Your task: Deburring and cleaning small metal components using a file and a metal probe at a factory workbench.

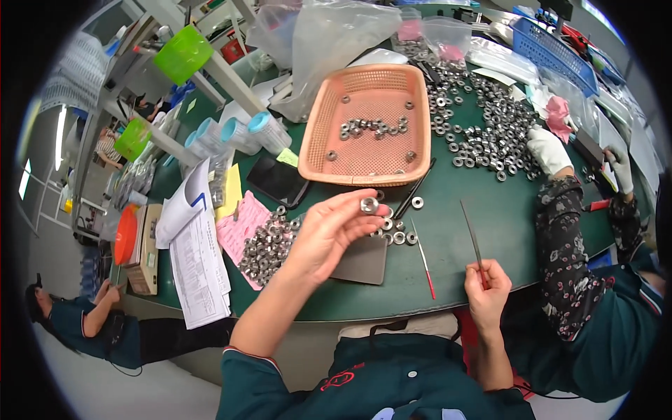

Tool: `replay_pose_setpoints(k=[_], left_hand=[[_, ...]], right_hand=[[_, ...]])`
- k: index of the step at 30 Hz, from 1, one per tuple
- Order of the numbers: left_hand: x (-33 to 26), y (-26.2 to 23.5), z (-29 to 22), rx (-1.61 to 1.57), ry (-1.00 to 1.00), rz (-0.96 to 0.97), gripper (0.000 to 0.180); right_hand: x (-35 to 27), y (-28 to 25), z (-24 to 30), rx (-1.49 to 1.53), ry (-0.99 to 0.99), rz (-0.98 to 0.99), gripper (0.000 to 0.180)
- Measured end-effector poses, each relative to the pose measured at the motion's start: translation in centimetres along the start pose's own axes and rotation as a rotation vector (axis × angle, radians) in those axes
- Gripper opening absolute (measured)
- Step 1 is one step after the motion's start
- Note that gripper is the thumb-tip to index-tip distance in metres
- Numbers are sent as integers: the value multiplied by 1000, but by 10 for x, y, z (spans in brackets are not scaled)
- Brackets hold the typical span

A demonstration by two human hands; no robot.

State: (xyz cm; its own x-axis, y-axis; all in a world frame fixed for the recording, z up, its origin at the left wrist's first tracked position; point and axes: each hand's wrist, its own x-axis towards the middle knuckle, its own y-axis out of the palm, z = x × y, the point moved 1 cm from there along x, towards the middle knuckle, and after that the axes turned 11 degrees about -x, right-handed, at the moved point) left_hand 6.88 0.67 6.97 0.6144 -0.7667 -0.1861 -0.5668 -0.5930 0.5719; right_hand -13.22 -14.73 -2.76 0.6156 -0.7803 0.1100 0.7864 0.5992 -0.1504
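Observation:
My left hand (323, 236) is raised in front of the orange basket (364, 178), thumb and fingers closed on a small shiny metal ring (369, 204). In my right hand (488, 292), held low near the table's front edge, is a thin needle file (471, 234) pointing up and away. A second thin file with a red end (425, 262) lies on the table between my hands. Several loose rings (399, 237) rest beside my left fingertips, by a flat grey-brown pad (362, 262). Left of my wrist, many more rings (264, 253) are heaped on pink paper (238, 227).
A large ring pile (490, 129) spreads at the right, where a co-worker's white-gloved hand (549, 149) reaches in. Printed sheets (198, 280), a black phone (275, 182) and blue-topped containers (238, 133) stand or lie at the left. Plastic bags (336, 35) are behind the basket.

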Motion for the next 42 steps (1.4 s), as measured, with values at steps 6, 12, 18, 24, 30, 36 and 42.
replay_pose_setpoints(k=[6,12,18,24,30,36,42], left_hand=[[7,3,-6,127,2,-40,32],[10,2,-5,140,-25,-62,32],[16,3,-8,139,-55,-76,31],[25,5,-12,197,-80,-62,27],[61,1,-35,1089,451,41,15],[109,14,-47,1770,471,396,16],[136,49,-39,1681,630,273,16]], right_hand=[[-4,-9,1,-82,-44,-36,4],[-3,-7,0,-105,-56,-24,4],[-2,-8,0,-116,-60,-33,4],[-1,-10,1,-159,-79,-46,4],[0,-7,-2,-201,-116,-67,5],[2,-10,6,-198,-166,-92,5],[3,-14,5,-159,-167,-137,6]])
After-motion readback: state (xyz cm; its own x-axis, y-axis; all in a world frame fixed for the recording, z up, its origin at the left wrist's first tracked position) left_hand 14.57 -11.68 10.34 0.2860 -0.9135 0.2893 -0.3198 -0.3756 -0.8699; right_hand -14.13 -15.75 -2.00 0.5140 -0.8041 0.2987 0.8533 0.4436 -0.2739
